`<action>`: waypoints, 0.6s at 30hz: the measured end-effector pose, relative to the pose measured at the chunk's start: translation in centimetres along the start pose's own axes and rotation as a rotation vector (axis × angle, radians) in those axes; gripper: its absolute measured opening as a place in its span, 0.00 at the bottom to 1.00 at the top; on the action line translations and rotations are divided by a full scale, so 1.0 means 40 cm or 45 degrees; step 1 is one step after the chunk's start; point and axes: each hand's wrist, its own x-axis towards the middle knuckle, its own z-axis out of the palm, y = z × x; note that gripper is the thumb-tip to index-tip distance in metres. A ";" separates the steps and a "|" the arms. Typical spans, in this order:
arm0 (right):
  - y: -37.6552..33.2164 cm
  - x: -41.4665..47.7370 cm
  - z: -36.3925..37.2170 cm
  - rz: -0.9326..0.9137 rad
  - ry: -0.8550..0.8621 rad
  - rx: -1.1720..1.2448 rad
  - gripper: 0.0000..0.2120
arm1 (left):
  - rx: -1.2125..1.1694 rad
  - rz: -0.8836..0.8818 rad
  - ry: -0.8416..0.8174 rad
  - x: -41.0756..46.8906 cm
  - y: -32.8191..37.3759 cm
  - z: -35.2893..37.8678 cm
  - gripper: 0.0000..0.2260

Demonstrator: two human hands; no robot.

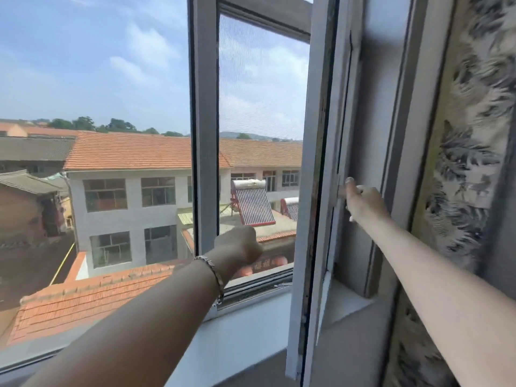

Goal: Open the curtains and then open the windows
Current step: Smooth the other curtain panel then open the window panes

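The white window sash (312, 163) stands swung inward, seen almost edge-on right of centre. My right hand (361, 202) is wrapped around the white handle (351, 218) on the sash's inner face. My left hand (237, 248), with a metal bracelet at the wrist, is a closed fist held against the lower part of the insect screen (262, 93) that fills the opening; I see nothing in it. The flower-patterned curtain (469, 135) hangs pulled aside at the far right, behind my right forearm.
A fixed glass pane (97, 79) fills the left side, bounded by a white mullion (203, 121). A white sill (237, 331) runs below the frame. Outside are tiled roofs, a grey building and solar heaters.
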 end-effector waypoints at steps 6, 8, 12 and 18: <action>0.127 0.027 -0.256 0.260 0.098 -0.067 0.20 | -0.083 0.198 0.024 -0.012 0.194 0.015 0.15; 0.154 0.031 -0.297 0.333 0.236 -0.048 0.20 | -0.106 0.239 0.003 -0.003 0.251 0.017 0.11; 0.167 0.000 -0.312 0.038 0.749 -0.130 0.24 | -0.178 0.321 -0.010 0.019 0.377 0.037 0.12; 0.200 0.019 -0.366 -0.005 0.321 -0.735 0.57 | -0.159 0.415 0.107 0.058 0.557 0.103 0.12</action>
